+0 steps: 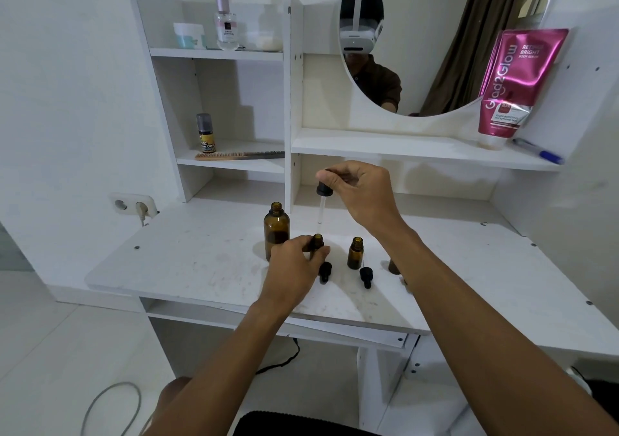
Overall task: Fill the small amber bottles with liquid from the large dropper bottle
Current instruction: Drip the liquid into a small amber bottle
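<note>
While left hand (294,268) grips small amber bottle (317,240) | right hand (360,193) pinches dropper (323,192) above its mouth

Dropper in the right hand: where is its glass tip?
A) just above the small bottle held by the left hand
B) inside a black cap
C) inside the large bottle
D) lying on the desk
A: the tip of the dropper hangs just above the open mouth of the small bottle that the left hand grips.
</note>
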